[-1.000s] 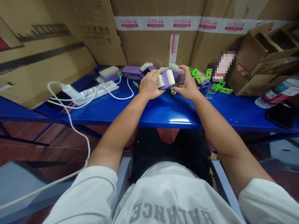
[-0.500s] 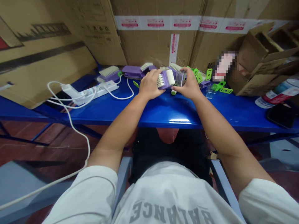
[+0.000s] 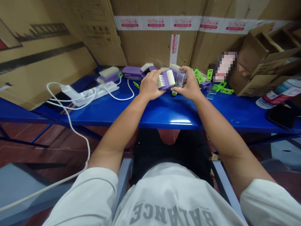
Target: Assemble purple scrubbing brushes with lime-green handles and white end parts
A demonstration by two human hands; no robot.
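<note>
A purple plastic comb-toothed housing point(image 3: 166, 80) is held over the blue metal bench point(image 3: 164, 113) by the left hand point(image 3: 149, 84), fingers curled around it, apparently for steadying; a clear plastic cap point(image 3: 180, 78) is pinched just beside it between the fingertips of the right hand point(image 3: 189, 84).

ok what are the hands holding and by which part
The left hand holds a purple plastic comb piece at its white-toothed end; the right hand holds a clear plastic part by its sides, next to the comb piece.
</note>
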